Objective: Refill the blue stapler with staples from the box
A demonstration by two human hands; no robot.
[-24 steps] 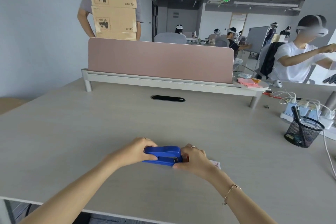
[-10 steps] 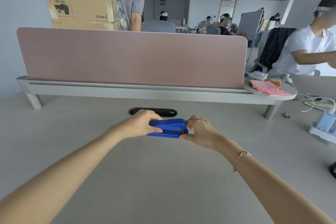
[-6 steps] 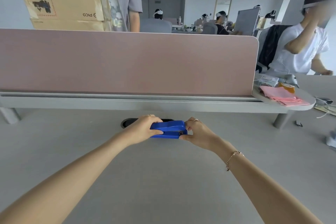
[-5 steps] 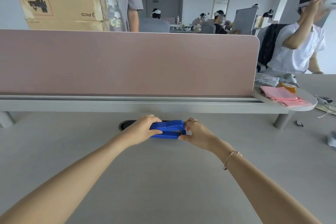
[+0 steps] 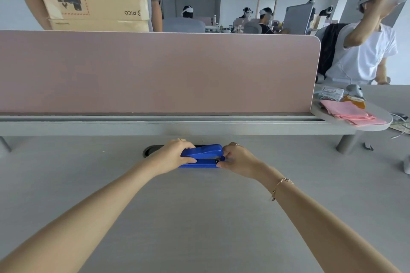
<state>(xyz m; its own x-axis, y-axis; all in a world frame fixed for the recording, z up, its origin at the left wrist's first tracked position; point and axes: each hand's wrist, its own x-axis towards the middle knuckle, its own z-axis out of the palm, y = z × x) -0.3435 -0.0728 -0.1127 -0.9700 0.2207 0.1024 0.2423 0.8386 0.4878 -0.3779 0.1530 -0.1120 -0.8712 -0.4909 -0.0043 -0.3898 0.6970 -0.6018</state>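
The blue stapler (image 5: 204,155) lies lengthwise on the grey desk (image 5: 199,217), far out from me and just in front of the divider's rail. My left hand (image 5: 172,157) grips its left end, thumb along the front side. My right hand (image 5: 238,159) pinches its right, front end, where a bit of metal shows between top and base. The stapler's top sits down on the base. No staple box is in view.
A pink divider panel (image 5: 155,73) on a grey rail closes off the desk's far side. A black cable slot (image 5: 150,149) lies behind my left hand. Pink papers (image 5: 350,113) and small items sit on the rail's right end. People stand and sit beyond.
Both hands have carried the stapler away from me across the desk toward the divider, and my view has followed forward. The grip on both ends is unchanged.
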